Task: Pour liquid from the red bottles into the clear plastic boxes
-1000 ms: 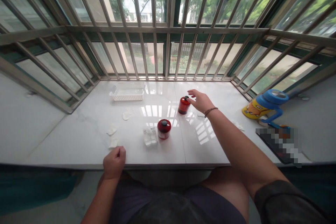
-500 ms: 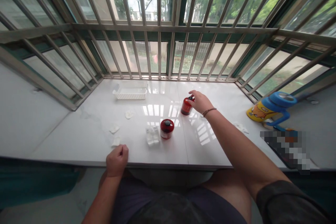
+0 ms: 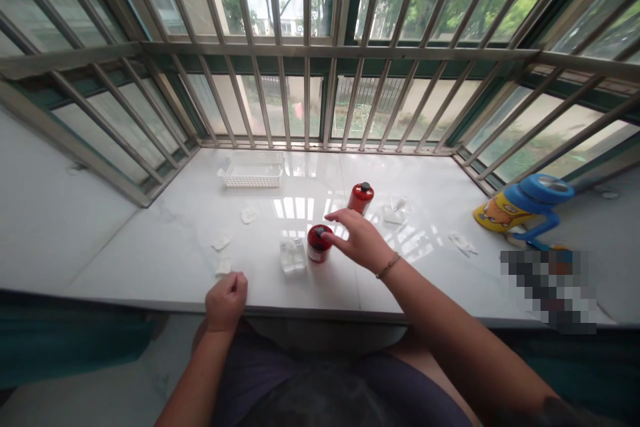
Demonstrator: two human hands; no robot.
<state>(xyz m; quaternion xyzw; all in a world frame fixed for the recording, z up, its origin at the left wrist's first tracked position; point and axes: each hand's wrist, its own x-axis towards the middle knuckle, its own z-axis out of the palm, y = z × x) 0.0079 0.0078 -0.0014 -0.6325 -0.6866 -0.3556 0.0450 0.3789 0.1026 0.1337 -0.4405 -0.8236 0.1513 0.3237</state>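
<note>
My right hand (image 3: 360, 240) is open, thumb and fingers apart, over the near red bottle (image 3: 319, 250). Its thumb is by the black cap; whether it touches I cannot tell. That bottle stands upright, with a pale label low on its side. A second red bottle (image 3: 361, 198) with a black cap stands upright behind my fingers, its lower part partly hidden. Left of the near bottle sits a small clear box (image 3: 293, 255) with whitish contents. My left hand (image 3: 227, 301) is closed in a fist at the counter's front edge, close to a thin white piece (image 3: 223, 267).
A white plastic basket (image 3: 253, 177) stands at the back left. More flat white pieces (image 3: 248, 215) lie on the white counter (image 3: 165, 247). Another clear box (image 3: 395, 212) is right of the far bottle. A blue-and-yellow flask (image 3: 520, 203) stands at right; metal bars (image 3: 307, 100) line the window.
My right hand has let go of the far bottle and moved left and nearer, over the near bottle. The clear box at right has come into sight. My left hand keeps its place.
</note>
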